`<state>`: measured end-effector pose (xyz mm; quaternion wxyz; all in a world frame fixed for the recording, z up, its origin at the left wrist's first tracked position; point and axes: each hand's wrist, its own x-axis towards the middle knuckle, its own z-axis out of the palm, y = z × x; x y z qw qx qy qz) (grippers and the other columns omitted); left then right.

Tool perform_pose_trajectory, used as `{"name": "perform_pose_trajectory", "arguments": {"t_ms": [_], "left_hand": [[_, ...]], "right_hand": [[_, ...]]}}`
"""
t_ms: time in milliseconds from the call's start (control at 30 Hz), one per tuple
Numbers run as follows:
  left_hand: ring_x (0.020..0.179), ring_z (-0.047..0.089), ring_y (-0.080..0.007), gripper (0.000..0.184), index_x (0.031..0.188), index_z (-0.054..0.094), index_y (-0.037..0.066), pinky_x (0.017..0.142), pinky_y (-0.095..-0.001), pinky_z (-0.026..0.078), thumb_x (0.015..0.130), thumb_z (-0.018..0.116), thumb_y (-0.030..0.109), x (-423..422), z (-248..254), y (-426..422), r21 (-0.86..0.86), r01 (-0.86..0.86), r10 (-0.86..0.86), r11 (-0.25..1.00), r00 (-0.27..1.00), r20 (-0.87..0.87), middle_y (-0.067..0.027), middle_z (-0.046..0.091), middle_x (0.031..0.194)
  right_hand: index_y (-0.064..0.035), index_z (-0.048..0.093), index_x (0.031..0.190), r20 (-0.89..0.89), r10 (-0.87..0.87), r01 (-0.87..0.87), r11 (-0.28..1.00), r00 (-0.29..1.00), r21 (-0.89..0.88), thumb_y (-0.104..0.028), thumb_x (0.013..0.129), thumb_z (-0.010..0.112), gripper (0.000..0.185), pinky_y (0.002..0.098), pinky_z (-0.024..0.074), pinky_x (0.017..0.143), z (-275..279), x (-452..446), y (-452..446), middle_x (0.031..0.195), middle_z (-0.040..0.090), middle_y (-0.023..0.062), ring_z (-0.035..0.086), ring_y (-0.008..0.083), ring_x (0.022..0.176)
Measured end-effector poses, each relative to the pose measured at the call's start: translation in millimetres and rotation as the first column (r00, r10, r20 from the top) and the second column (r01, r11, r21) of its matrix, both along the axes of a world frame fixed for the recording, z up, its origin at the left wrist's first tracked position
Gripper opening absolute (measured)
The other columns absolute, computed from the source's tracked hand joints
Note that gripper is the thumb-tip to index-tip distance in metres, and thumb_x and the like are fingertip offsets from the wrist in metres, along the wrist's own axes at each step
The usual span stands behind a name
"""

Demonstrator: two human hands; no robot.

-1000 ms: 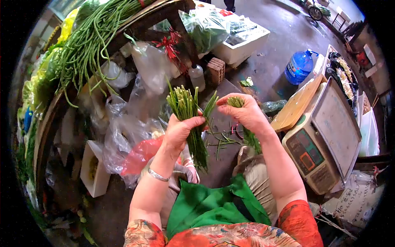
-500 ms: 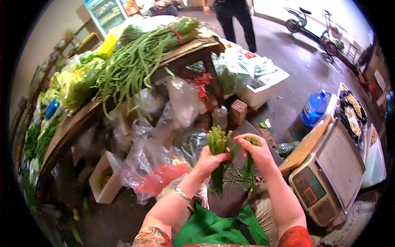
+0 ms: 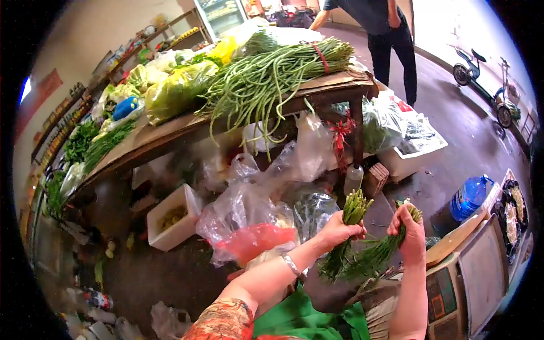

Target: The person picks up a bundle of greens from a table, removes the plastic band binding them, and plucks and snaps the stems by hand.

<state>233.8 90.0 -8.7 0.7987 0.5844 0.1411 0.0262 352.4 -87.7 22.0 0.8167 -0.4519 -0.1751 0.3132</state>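
Note:
My left hand (image 3: pixel 342 231), a bracelet on its wrist, is closed around a bunch of greens (image 3: pixel 356 206). The cut stem ends point up, and fine, feathery leaves hang below the fist. My right hand (image 3: pixel 409 228) is closed on a smaller bunch of the same kind, whose stem ends (image 3: pixel 417 214) show at the top of the fist. Its leaves (image 3: pixel 382 254) slope down toward the left bunch, and the two overlap there. Both hands are above my lap, over a green apron (image 3: pixel 306 317).
A vegetable table (image 3: pixel 272 110) bears long beans (image 3: pixel 266 85) and bagged greens. Under it are plastic bags (image 3: pixel 243 198) and a white foam box (image 3: pixel 195 205). At right stand a scale (image 3: pixel 447 294) and a blue water jug (image 3: pixel 470 198). A person (image 3: pixel 391 45) stands behind the table.
The view has swung left, so the surroundings sit further right. My right hand has turned and moved away from the left, its bunch now slanting between them. The person behind leans toward the table.

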Motion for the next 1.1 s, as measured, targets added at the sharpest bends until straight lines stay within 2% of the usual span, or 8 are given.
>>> {"name": "perform_pose_trajectory", "arguments": {"t_ms": [133,300,433,633,700,833,1000,1100], "left_hand": [[0.074,0.060,-0.0131,0.018,0.094,0.061,0.003,0.069,-0.0287,0.050,0.078,0.068,0.006,-2,11,-4,0.072,0.035,-0.034,0.997,0.999,-0.025,-0.0032,0.063,0.079],[0.082,0.057,-0.0088,0.028,0.104,0.059,0.004,0.072,-0.0263,0.048,0.077,0.066,0.003,4,-11,-7,0.206,0.181,-0.184,0.962,0.983,-0.008,0.0006,0.063,0.090],[0.087,0.058,-0.0095,0.035,0.112,0.059,0.005,0.076,-0.0262,0.048,0.078,0.063,0.003,0,5,-10,0.073,0.186,-0.192,0.980,0.977,0.095,-0.0009,0.064,0.097],[0.087,0.062,-0.0171,0.033,0.113,0.060,0.003,0.079,-0.0323,0.052,0.083,0.068,0.015,-5,7,-1,-0.095,0.063,-0.056,0.993,0.995,0.083,-0.0055,0.065,0.101],[0.081,0.063,-0.0153,0.024,0.107,0.061,0.002,0.072,-0.0287,0.052,0.087,0.065,0.015,-5,9,-3,0.006,-0.026,0.026,1.000,0.999,0.030,-0.0059,0.067,0.093],[0.071,0.064,-0.0179,0.019,0.102,0.060,0.002,0.062,-0.0299,0.054,0.085,0.065,0.009,-5,22,-8,-0.093,-0.097,0.093,0.991,0.994,-0.051,-0.0101,0.068,0.087],[0.070,0.064,-0.0181,0.020,0.102,0.060,0.002,0.062,-0.0298,0.055,0.084,0.067,0.008,-1,19,-9,-0.114,-0.115,0.110,0.987,0.993,-0.048,-0.0096,0.067,0.085],[0.070,0.064,-0.0182,0.020,0.101,0.060,0.002,0.062,-0.0297,0.055,0.083,0.067,0.008,0,20,-9,-0.107,-0.136,0.131,0.985,0.990,-0.051,-0.0101,0.067,0.084]], "right_hand": [[-0.0057,0.060,0.095,0.256,-0.006,0.075,0.963,0.967,-0.259,-0.010,0.087,0.065,0.011,0.0206,0.0377,0.048,-4,-1,7,0.066,0.052,-0.0023,0.047,0.0065,0.051],[-0.0034,0.063,0.097,0.079,0.128,-0.103,0.957,0.989,-0.271,-0.007,0.082,0.068,0.016,0.0210,0.0384,0.047,-7,-16,17,0.064,0.056,-0.0009,0.049,0.0075,0.049],[-0.0049,0.063,0.084,0.146,0.105,-0.053,0.946,0.984,-0.321,-0.007,0.083,0.066,0.004,0.0209,0.0366,0.047,3,-17,17,0.064,0.056,-0.0033,0.048,0.0051,0.052],[-0.0058,0.065,0.085,0.252,0.083,0.031,0.908,0.964,-0.419,-0.017,0.084,0.066,0.012,0.0218,0.0337,0.050,14,-16,16,0.065,0.052,-0.0049,0.045,0.0052,0.055],[-0.0059,0.064,0.086,0.237,0.085,0.010,0.929,0.968,-0.371,-0.018,0.085,0.066,0.013,0.0224,0.0348,0.049,7,-11,13,0.065,0.052,-0.0049,0.046,0.0055,0.056],[-0.0045,0.062,0.090,0.082,-0.008,0.029,0.968,0.997,-0.250,-0.016,0.088,0.063,0.011,0.0224,0.0352,0.047,1,-7,10,0.060,0.052,-0.0014,0.047,0.0073,0.050],[-0.0038,0.062,0.089,-0.083,-0.167,0.159,0.983,0.983,-0.087,-0.012,0.087,0.067,0.009,0.0210,0.0376,0.046,-12,2,12,0.059,0.052,-0.0021,0.046,0.0069,0.047],[-0.0035,0.063,0.089,-0.010,-0.135,0.133,0.985,0.991,-0.105,-0.011,0.087,0.067,0.009,0.0205,0.0387,0.045,-10,3,9,0.060,0.054,-0.0018,0.047,0.0063,0.047]]}}
